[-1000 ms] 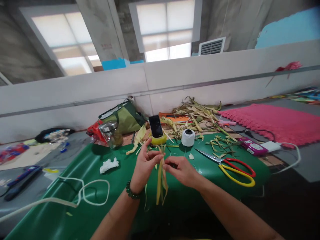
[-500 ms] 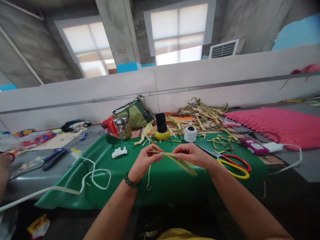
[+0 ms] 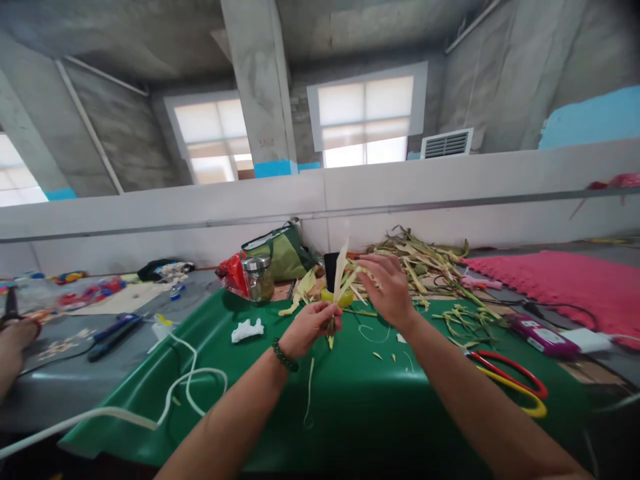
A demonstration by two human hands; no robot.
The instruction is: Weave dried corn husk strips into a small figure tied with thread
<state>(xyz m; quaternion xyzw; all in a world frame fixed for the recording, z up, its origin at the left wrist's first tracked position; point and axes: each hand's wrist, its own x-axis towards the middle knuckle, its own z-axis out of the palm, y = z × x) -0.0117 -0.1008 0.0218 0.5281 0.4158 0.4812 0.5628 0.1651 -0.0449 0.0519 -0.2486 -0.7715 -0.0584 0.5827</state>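
Leaf strips are pinched at base by L hand so bunch stands upright; tips are pinched by R hand.

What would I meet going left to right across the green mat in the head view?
white cord → crumpled white tissue → left hand, pinching leaf strips → right hand, at the strips' upper ends → red-and-yellow scissors
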